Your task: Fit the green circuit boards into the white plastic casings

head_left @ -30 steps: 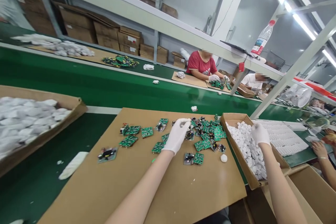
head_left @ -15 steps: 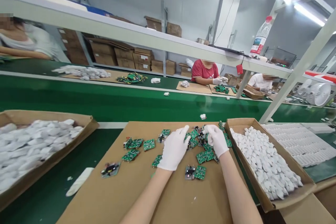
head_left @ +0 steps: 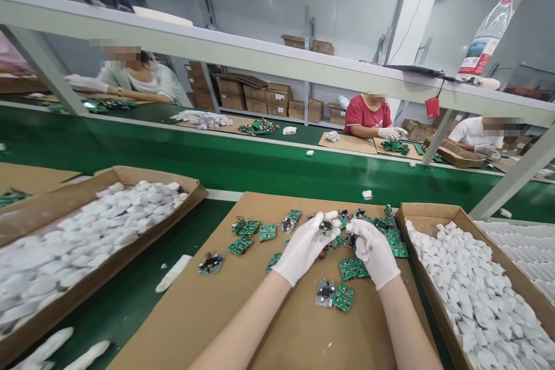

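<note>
My left hand (head_left: 302,248), in a white glove, is closed around a small circuit board (head_left: 325,226) with dark components facing up. Close beside it, my gloved right hand (head_left: 376,250) has its fingers curled at another circuit board (head_left: 351,240), which they partly cover. Several more green boards lie in a loose pile around and behind both hands. Nearer to me, one board with its component side up (head_left: 325,292) rests beside a green-side-up board (head_left: 344,297). Further boards (head_left: 267,232) are scattered to the left on the cardboard sheet (head_left: 260,312).
Cardboard trays full of white wrapped pieces flank the sheet, a left tray (head_left: 197,191) and a right tray (head_left: 427,208). A green conveyor belt (head_left: 243,165) runs beyond. Co-workers sit across it. A bottle (head_left: 483,49) stands on the overhead shelf (head_left: 338,72).
My view has swung left. My left hand has turned palm up and now holds a board above the pile. My right hand has drawn back slightly, its fingers curled at a board.
</note>
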Motion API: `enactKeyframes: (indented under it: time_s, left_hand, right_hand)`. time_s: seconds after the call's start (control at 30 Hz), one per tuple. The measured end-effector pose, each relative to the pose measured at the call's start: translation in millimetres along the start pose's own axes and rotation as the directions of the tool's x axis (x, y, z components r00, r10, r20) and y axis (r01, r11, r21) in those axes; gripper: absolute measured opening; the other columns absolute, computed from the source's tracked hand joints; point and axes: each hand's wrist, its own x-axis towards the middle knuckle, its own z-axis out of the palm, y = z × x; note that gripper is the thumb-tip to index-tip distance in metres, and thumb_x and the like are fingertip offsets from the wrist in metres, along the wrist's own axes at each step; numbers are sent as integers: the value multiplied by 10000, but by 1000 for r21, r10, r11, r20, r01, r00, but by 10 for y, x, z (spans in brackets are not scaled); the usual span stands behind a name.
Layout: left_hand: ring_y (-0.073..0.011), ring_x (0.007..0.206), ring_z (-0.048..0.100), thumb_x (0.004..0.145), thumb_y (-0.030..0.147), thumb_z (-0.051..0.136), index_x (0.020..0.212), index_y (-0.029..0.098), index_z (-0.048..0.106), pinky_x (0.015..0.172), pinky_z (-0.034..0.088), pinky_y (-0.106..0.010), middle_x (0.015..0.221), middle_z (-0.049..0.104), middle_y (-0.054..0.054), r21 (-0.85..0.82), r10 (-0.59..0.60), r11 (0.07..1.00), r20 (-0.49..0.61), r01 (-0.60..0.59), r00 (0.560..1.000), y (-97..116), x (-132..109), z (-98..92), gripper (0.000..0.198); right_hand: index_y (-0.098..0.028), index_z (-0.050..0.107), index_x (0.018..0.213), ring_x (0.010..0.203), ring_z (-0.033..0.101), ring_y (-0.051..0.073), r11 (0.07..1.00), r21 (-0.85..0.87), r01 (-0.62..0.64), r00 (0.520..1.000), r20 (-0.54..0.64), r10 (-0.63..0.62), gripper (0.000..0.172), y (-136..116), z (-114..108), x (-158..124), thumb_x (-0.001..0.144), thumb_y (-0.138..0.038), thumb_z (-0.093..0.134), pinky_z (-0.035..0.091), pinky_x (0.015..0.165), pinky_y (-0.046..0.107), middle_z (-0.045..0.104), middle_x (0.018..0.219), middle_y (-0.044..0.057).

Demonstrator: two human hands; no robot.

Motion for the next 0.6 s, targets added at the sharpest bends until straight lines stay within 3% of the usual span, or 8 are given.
enactKeyframes:
  time_s: [0.1,0.23,0.33,0.43,0.53,0.6]
  left_hand:
    - [-149,712,669,885,385,606,964,108,721,631,551,-250,965,737,-135,-23,-82,996,48,84,995,-14,-50,35,310]
    - [-99,550,606,879,407,611,1128,144,682,427,438,-187,903,724,-93,69,-136,989,74,131,988,-41,-109,43,369]
    - [-93,631,633,875,414,615,1176,185,679,520,484,-172,998,726,-86,91,-131,988,88,123,987,-70,-99,47,384]
    - [-158,862,671,886,424,561,1087,197,729,735,550,-248,1105,723,-105,101,-82,993,167,66,982,-73,-62,69,347]
    - [-263,1024,666,860,403,516,1019,149,747,720,569,-380,1052,723,-131,135,-60,991,249,27,967,-55,-50,84,378]
    - [-281,1124,631,833,370,530,1038,154,740,758,569,-415,1079,711,-128,119,-38,993,262,7,964,-50,-65,79,364]
  right_hand:
    - [-183,667,923,379,283,19,999,41,5,1000,20,-6,354,-7,29,-33,663,-396,778,179,312,168,716,883,55]
    - [-190,582,729,358,290,28,999,47,27,1000,15,-27,323,-11,64,-49,721,-473,736,166,301,169,627,674,-16]
    - [-187,512,637,347,305,27,1000,13,8,1000,26,-9,403,-12,75,-51,721,-506,743,171,299,162,555,576,-41]
    - [-170,605,723,360,307,22,1000,-26,15,999,50,-14,374,-30,82,-64,689,-500,778,168,305,160,548,588,-46]
    - [-169,668,896,378,321,24,998,-51,37,998,59,-34,394,-47,93,-80,687,-481,785,175,312,162,596,666,-27]
    - [-176,664,901,384,330,27,997,-57,56,997,56,-53,392,-46,95,-78,693,-488,777,193,314,163,608,688,-21]
